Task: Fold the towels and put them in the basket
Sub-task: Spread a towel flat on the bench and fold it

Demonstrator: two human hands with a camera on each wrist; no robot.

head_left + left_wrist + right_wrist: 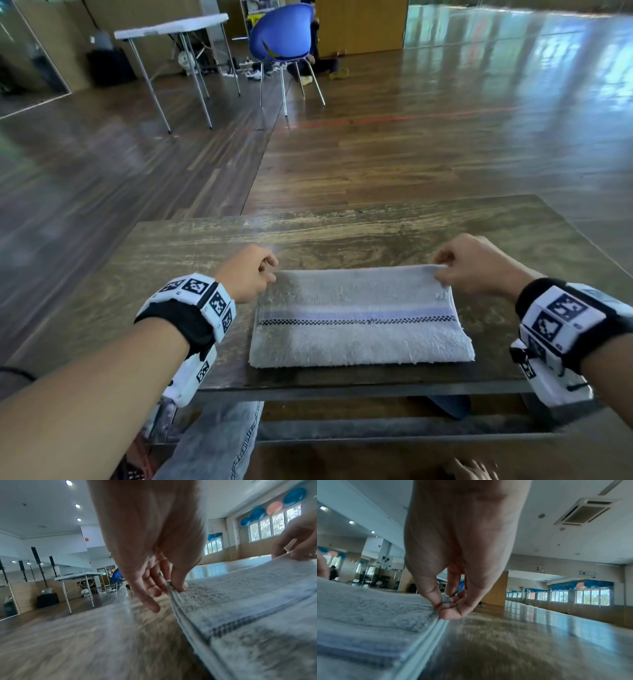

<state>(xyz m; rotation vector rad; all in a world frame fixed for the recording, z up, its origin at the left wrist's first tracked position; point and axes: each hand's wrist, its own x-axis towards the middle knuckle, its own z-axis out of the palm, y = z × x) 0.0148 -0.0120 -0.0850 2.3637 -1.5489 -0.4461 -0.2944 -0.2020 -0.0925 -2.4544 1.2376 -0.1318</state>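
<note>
Left hand [246,274] and right hand [472,265] pinch far corners of towel [359,322] | already folded, layered | basket unseen, placing remains

One towel [359,322], one wooden table [342,236], two hands, one blue chair [281,34], one white folding table [171,25] were present.
</note>
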